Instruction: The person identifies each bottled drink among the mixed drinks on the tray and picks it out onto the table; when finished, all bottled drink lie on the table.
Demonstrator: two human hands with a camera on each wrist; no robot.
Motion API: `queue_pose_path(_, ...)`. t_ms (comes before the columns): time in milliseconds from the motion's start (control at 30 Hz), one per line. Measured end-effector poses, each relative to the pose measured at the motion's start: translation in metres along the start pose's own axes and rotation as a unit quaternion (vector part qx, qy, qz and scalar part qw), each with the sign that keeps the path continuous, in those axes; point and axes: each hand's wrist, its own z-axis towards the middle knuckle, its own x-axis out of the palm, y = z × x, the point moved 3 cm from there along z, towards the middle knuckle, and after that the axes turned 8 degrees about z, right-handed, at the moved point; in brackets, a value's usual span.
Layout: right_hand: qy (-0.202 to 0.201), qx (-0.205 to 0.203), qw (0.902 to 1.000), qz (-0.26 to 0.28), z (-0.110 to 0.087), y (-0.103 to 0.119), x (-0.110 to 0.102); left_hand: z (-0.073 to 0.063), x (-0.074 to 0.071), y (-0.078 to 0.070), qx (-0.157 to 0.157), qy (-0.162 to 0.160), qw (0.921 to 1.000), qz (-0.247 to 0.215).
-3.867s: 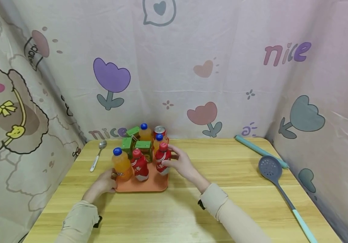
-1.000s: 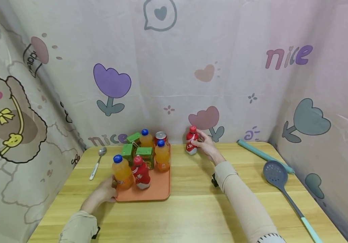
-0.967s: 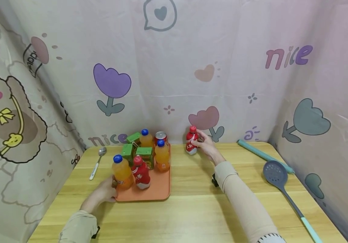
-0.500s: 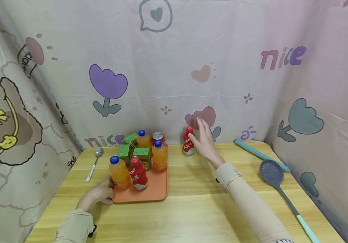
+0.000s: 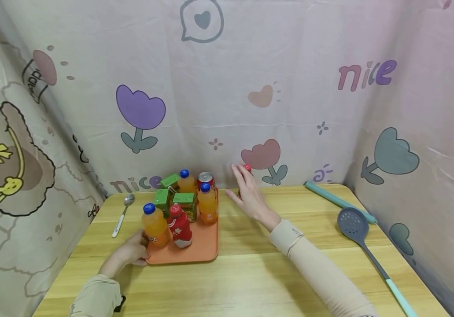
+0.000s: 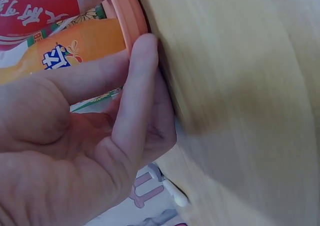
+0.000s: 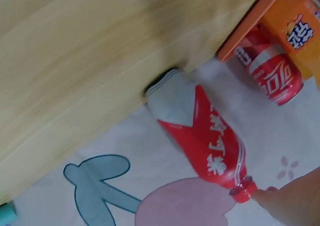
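Observation:
My left hand (image 5: 129, 251) grips the near left corner of an orange tray (image 5: 207, 253), with a fingertip (image 6: 145, 45) pressed on its rim in the left wrist view. On the tray stand several orange soda bottles (image 5: 155, 226) with blue caps, a red bottle (image 5: 180, 229), green drink cartons (image 5: 185, 200) and a red soda can (image 5: 205, 178). Off the tray, a second red bottle (image 7: 205, 141) stands upright at the table's back edge. My right hand (image 5: 250, 198), fingers extended, hides most of it in the head view; one finger overlaps its cap in the right wrist view.
A spoon (image 5: 123, 213) with a white handle lies left of the tray. At the right lie a grey slotted skimmer (image 5: 353, 224) with a mint handle end and a teal rod-shaped item (image 5: 337, 200). A patterned curtain (image 5: 290, 66) hangs behind the table.
My right hand has carried a red bottle from the tray to the back of the table, let go of it, and shifted left in front of it. My left hand stays at the tray.

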Motion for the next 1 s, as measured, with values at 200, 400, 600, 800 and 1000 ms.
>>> queue_pose_path(200, 0.054, 0.081, 0.9882, 0.118, -0.001, 0.005, 0.012, -0.001, -0.007, 0.003, -0.011, 0.002, 0.9995, -0.03)
queue_pose_path(400, 0.089, 0.199, 0.9119, 0.348, -0.005, 0.009, 0.032, -0.002, -0.009, 0.008, -0.019, 0.02, 0.9976, -0.063)
queue_pose_path(600, 0.087, 0.231, 0.8607, 0.445, -0.004, 0.012, 0.042, 0.0, -0.009, 0.009, -0.026, 0.016, 0.9972, -0.068)
queue_pose_path(800, 0.105, 0.253, 0.8364, 0.475, -0.005, 0.013, 0.053, -0.001, -0.007, 0.009, -0.025, 0.017, 0.9975, -0.064)
queue_pose_path(1000, 0.111, 0.269, 0.8296, 0.477, -0.006, 0.015, 0.06, -0.005, -0.007, 0.004, -0.024, 0.019, 0.9981, -0.053)
